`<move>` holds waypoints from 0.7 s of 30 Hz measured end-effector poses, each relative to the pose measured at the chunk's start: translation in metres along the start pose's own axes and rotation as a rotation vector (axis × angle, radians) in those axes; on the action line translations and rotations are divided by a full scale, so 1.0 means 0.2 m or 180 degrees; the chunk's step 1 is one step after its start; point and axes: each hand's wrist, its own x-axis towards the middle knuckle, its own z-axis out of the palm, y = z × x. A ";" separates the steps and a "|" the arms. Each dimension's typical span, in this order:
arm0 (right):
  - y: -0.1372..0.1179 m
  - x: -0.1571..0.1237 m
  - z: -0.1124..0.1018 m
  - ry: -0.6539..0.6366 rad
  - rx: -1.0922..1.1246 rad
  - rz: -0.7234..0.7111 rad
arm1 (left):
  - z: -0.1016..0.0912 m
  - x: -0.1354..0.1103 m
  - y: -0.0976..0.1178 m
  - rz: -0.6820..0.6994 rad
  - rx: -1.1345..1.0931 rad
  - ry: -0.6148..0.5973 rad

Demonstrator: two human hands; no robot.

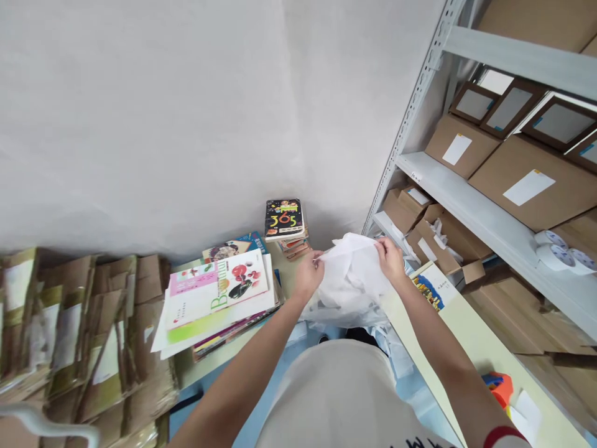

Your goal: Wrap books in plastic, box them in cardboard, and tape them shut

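Note:
A thin, see-through white plastic bag [352, 283] is stretched between my two hands, low in front of my body. My left hand [308, 274] pinches its upper left edge. At the upper right edge, the fingers of my right hand [390, 260] are closed on the same bag. White crumpled material shows through the plastic; I cannot tell whether it is a fold of the bag or something inside. Left of my left hand lies a stack of magazines and books [224, 292]. Behind that hand stands a small pile topped by a black "365" book [284, 219].
Flattened cardboard boxes [79, 330] are packed at the left. Grey metal shelving [485, 193] with cartons [527, 180] and white rolls [555, 255] stands at the right. A booklet [431, 289] and an orange tape dispenser [500, 389] lie on the right table [420, 354].

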 end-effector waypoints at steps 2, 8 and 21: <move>0.00 0.02 -0.08 0.0024 -0.0102 -0.0052 | -0.06 0.05 0.04 0.0176 0.0356 0.0166; 0.09 0.04 -0.37 -0.0902 0.0066 0.0039 | -0.16 0.19 0.16 0.0414 0.0213 0.0600; 0.54 -0.65 -1.08 -0.0610 0.0472 0.2136 | 0.16 0.36 0.55 0.0410 0.1075 -0.0294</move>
